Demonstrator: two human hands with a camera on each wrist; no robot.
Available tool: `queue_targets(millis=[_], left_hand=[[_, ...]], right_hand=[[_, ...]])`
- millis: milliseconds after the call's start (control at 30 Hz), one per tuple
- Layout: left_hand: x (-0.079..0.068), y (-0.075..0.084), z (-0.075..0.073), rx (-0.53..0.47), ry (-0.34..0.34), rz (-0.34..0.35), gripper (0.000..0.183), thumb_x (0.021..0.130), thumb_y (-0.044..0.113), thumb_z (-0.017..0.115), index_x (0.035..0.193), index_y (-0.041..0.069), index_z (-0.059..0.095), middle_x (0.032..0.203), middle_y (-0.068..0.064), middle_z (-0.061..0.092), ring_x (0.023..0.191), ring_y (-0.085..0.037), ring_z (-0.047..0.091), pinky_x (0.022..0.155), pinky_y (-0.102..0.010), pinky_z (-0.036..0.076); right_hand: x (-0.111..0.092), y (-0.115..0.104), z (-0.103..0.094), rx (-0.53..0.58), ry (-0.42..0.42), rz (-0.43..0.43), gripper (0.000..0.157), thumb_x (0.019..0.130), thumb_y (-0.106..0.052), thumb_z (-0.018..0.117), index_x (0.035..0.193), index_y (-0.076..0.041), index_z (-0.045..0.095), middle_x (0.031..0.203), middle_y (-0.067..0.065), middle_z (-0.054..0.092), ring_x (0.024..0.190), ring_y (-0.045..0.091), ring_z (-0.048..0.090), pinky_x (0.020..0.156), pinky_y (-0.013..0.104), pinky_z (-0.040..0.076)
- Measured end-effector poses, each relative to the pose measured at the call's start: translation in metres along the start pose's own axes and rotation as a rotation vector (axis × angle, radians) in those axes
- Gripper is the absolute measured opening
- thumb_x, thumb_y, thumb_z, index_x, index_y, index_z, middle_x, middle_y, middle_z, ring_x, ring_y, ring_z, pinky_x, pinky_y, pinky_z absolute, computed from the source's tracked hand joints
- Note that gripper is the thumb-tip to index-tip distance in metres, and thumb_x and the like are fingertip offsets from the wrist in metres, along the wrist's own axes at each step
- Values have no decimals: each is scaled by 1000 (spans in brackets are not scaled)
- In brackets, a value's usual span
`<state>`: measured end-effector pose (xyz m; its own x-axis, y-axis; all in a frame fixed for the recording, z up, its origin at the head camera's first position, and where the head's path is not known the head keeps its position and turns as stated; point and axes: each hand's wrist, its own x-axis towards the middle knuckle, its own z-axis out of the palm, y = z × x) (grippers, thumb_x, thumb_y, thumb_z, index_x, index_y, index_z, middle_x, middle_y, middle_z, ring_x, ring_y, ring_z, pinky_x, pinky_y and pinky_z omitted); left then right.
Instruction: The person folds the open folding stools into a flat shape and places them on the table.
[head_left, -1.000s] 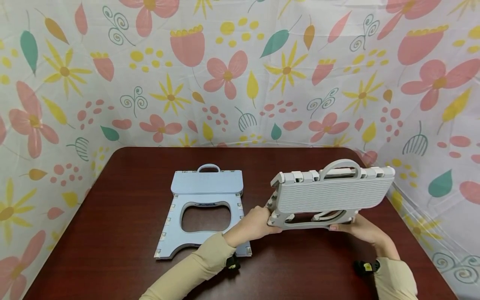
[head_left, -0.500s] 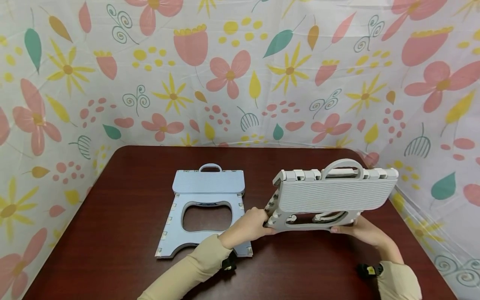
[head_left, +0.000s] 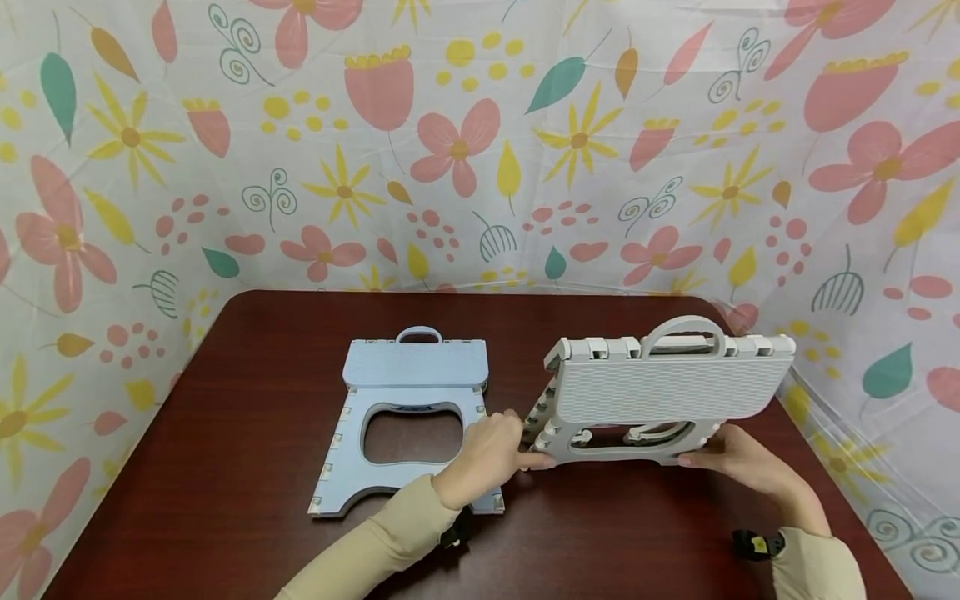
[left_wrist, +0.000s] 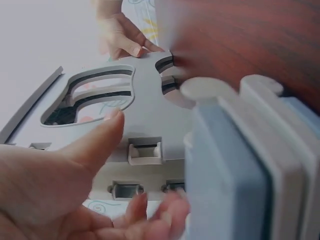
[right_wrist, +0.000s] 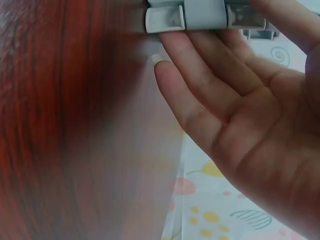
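A light grey folding step stool (head_left: 675,390), partly unfolded with its handle up, stands on the right of the table. At its lower left corner is my left hand (head_left: 486,457); the thumb reaches across the front leg panel, and in the left wrist view the other fingers (left_wrist: 172,212) hang loose by the hinged side. My right hand (head_left: 742,462) is at the lower right corner. Seen from the right wrist, its fingers (right_wrist: 192,95) extend fairly straight below the grey hinge edge (right_wrist: 205,15). A pale blue folding step stool (head_left: 416,365) lies folded flat on the left.
The dark red-brown table (head_left: 247,375) carries both stools. Behind it and along the sides hangs a floral-printed cloth (head_left: 480,150). The blue stool's edge lies close beside my left wrist.
My left hand has slid slightly left and its fingers have loosened from the grey stool. My right hand has shifted a little to the right. The grey stool has barely moved.
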<state>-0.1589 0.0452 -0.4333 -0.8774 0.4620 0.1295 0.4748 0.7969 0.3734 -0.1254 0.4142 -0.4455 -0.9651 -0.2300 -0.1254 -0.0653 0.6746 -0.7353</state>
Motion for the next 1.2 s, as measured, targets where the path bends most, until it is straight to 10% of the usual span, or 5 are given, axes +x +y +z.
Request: queue_targets(millis=[200,467,1200], left_hand=[[-1,1,0,-102,-1,-28,75,58,59,74,91,1,38,66,-7,46,45,-16,47,39,-20,35],[3,2,7,-304,-94,22,91,71,44,75,135,1,27,121,-16,47,111,-29,50,90,-38,45],[6,-2,10,-320,-149,123,56,84,29,66,124,2,37,104,-7,63,83,-10,62,64,-18,45]], right_hand=[[0,3,0,99,-7,-17,43,81,-15,69,115,1,47,96,-3,68,83,8,66,69,26,52],[0,4,1,62,63,-23,54,78,-14,72,121,-5,40,96,-8,62,82,7,64,68,25,51],[7,3,7,-74,135,-80,53,76,-22,74,121,-11,47,101,-7,64,90,-5,55,75,13,40]])
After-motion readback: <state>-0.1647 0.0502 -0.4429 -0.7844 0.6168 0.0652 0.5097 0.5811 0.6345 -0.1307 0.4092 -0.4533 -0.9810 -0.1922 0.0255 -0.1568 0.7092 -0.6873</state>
